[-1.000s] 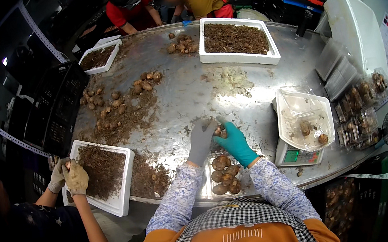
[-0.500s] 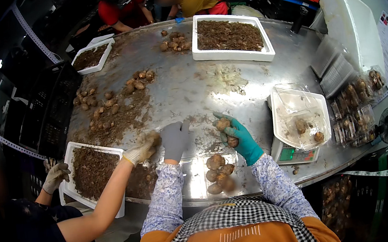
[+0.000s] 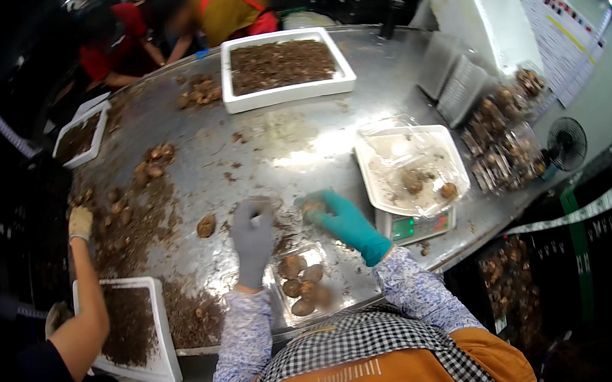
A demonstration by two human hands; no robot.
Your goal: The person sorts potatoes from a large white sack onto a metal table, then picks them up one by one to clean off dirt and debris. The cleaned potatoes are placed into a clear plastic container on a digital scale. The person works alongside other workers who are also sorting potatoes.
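Note:
My left hand, in a grey glove, is raised over the table with its fingers curled toward the thumb. What it holds, if anything, does not show clearly. Opposite it, my right hand in a teal glove is closed round a brown tuber, partly hidden by the fingers. Between my forearms a clear plastic tray holds several round brown tubers. One loose tuber lies left of my grey glove. To the right, a digital scale bears a white basin with a clear plastic pack and tubers.
A co-worker's gloved hand is among tubers at the left. White foam boxes of brown, crumbly material stand near left, far left and far middle. Filled clear packs and a small fan are at right.
The view has shifted right. My hands have come closer together, and the right shows one tuber where two were visible. The co-worker's hand has drawn back left; a loose tuber now shows beside my left hand.

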